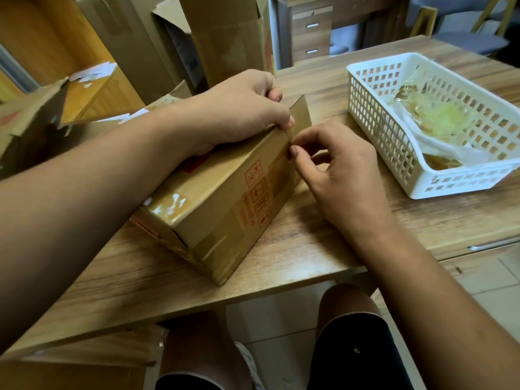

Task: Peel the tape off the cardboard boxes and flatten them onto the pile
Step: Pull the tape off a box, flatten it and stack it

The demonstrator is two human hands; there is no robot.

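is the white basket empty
No, the white basket on the table holds crumpled clear tape.

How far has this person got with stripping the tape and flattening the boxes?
Done: crumpled tape already lies in the white basket. In hand: the left hand steadies a still-sealed cardboard box on the table, while the right hand picks at tape on its far edge. Left: this box's remaining tape and flattening, plus the standing boxes behind.

Warm, dim indoor light falls evenly across the wooden surface, throwing soft shadows beneath the cardboard box. Glare streaks its glossy tape. Wide-angle distortion bends the frame's edges; background furniture is soft and hazy.
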